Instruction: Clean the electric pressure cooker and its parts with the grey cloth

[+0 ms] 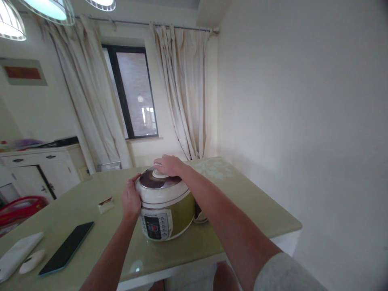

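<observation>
dim lt w/ pendant lamps [50, 10] blown out top lh, slt blur.

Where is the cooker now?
In the head view, the cooker stands left of centre on the green table, the left hand against its left side, the right hand over its top.

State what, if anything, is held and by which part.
Left hand cups the upper side of the cooker; right hand is on its top, any grip there hidden.

There are two hands [131, 198], one cooker [183, 214], two curtains [189, 85], one window [136, 93], three lamps [50, 9].
</observation>
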Demonstrator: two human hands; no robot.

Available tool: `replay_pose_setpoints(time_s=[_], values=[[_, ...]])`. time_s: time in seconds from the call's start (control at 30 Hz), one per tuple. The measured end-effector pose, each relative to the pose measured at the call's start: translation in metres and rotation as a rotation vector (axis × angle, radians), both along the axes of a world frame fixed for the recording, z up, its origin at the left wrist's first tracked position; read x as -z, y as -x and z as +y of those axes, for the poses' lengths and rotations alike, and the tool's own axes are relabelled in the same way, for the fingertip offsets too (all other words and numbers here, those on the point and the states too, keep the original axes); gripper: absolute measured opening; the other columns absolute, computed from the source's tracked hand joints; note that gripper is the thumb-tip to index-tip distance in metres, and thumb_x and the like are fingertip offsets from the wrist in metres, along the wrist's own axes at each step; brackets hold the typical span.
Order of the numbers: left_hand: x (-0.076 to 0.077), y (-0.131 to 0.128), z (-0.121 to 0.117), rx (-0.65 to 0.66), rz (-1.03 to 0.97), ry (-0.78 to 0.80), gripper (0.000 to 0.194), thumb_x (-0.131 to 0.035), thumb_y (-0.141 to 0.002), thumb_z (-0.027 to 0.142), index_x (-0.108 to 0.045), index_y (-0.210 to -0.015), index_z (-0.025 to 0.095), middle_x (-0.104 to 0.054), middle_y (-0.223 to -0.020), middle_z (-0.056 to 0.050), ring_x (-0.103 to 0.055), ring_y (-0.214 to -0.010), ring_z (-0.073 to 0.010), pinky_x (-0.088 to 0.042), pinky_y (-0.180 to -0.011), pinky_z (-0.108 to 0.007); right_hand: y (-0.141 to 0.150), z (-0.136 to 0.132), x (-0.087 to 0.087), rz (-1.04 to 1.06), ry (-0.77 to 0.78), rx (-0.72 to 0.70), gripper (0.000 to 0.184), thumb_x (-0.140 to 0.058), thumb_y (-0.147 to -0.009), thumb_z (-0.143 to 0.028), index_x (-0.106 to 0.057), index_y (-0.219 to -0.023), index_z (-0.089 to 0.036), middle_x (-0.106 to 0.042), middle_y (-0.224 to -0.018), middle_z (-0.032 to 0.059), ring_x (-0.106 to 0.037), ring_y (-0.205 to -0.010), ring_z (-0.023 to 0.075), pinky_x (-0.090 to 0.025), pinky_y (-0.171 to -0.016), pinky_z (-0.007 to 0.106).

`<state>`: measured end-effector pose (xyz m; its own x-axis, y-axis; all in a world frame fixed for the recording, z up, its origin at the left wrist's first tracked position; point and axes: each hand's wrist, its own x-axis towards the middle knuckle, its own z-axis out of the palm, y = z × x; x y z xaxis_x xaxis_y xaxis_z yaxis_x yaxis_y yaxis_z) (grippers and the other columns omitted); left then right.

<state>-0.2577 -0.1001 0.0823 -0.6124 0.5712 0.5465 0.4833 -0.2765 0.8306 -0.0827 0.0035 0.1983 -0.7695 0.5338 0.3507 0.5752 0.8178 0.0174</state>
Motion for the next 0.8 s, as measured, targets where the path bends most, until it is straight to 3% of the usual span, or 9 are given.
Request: replay_pose_setpoints(time_s=[0.2, 0.4, 0.63, 0.8], values=[[0.002, 0.001, 0.001, 0.003, -0.003, 0.000, 0.081, -0.020, -0.107, 0.064, -0.076, -0.132, 0.011, -0.079, -0.123, -0.020, -0.071, -0.119, -0.0354, -0.050, -0.110, -0.054, 0.001, 0.001, 0.001, -0.037, -0.049, -0.007, 0.047, -0.035, -0.116, -0.051, -0.067, -0.143, -0.029, -0.072, -0.129, 0.0127, -0.072, -0.117, 0.0305, -0.055, -0.096, 0.041], [0.003, 0.002, 0.003, 0.001, 0.000, -0.021, 0.079, -0.020, -0.108, 0.062, -0.078, -0.129, 0.012, -0.078, -0.128, -0.019, -0.069, -0.127, -0.0357, -0.046, -0.117, -0.055, -0.003, 0.012, -0.006, -0.230, -0.200, -0.175, 0.044, -0.038, -0.117, -0.044, -0.059, -0.151, -0.025, -0.070, -0.130, 0.0129, -0.072, -0.110, 0.0270, -0.054, -0.096, 0.040], [0.008, 0.004, 0.005, 0.003, -0.071, -0.037, 0.084, -0.015, -0.108, 0.064, -0.079, -0.127, 0.013, -0.079, -0.126, -0.018, -0.071, -0.124, -0.0335, -0.048, -0.115, -0.053, -0.008, 0.023, -0.008, -0.262, -0.267, -0.288, 0.044, -0.040, -0.117, -0.042, -0.056, -0.155, -0.026, -0.070, -0.132, 0.0130, -0.074, -0.102, 0.0246, -0.055, -0.092, 0.037], [0.004, 0.001, 0.003, -0.008, -0.069, -0.025, 0.086, -0.013, -0.108, 0.065, -0.080, -0.125, 0.012, -0.080, -0.123, -0.020, -0.072, -0.120, -0.0343, -0.050, -0.112, -0.054, -0.009, 0.016, -0.004, -0.154, -0.215, -0.226, 0.045, -0.037, -0.118, -0.045, -0.058, -0.154, -0.030, -0.071, -0.133, 0.0109, -0.074, -0.111, 0.0262, -0.054, -0.094, 0.037]])
